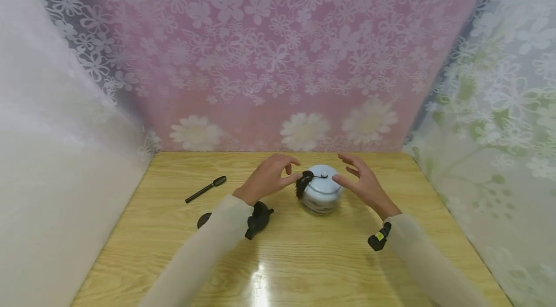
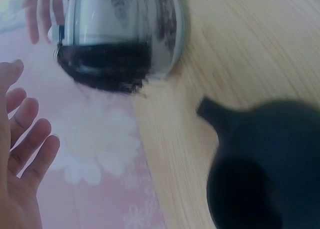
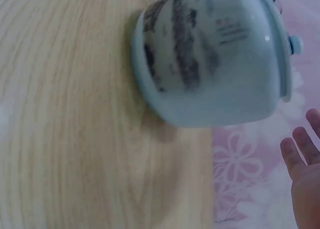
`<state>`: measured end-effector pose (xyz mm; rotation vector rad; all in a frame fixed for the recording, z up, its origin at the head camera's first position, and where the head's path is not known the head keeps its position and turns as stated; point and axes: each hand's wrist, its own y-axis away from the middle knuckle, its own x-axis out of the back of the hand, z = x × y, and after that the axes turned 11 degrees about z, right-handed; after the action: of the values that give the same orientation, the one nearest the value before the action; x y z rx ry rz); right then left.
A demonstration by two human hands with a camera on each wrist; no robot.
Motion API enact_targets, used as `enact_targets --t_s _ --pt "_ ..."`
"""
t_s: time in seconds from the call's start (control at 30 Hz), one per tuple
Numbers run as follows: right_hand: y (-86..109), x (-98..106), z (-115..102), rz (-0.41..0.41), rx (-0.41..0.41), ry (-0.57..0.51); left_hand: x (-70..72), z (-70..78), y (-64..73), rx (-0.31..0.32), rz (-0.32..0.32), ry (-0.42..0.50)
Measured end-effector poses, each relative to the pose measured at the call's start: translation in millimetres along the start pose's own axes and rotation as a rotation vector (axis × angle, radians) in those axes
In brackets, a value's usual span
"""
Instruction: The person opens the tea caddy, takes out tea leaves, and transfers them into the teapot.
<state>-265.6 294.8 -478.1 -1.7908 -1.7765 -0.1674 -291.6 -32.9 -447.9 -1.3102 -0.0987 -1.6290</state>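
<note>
A pale blue-white lidded jar (image 1: 321,196) stands upright on the table, with a small knob on its lid and dark painted scenery on its side (image 3: 200,64). A black tassel (image 2: 105,64) hangs from the knob by a thin cord, down the jar's left side. My left hand (image 1: 273,176) hovers at the tassel with thumb and fingers apart; the left wrist view shows nothing gripped. On the jar's other side my right hand (image 1: 362,184) is spread, thumb near the lid's edge. Whether that thumb touches the lid I cannot tell.
Under my left forearm sits a black teapot (image 2: 270,159) with a short spout, partly hidden. A dark round piece (image 1: 203,220) peeks out left of the sleeve. Farther left lies a black scoop-ended stick (image 1: 206,189). Floral curtains border the wooden table (image 1: 312,263) at back and sides.
</note>
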Motion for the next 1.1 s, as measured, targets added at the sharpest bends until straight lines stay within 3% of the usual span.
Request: enact_targets --t_s 0.27,0.53,1.1 --pt "4.3 -14.9 22.9 -0.041 -0.044 -0.046 -22.4 15.5 -15.0 0.005 -0.01 0.04" --pt "12.7 -31.3 41.9 -0.076 -0.112 -0.078 -47.4 14.8 -18.1 0.017 0.029 0.013" --pt "16.6 -48.7 46.4 -0.127 -0.163 -0.16 -68.0 19.0 -21.4 0.07 0.024 0.025"
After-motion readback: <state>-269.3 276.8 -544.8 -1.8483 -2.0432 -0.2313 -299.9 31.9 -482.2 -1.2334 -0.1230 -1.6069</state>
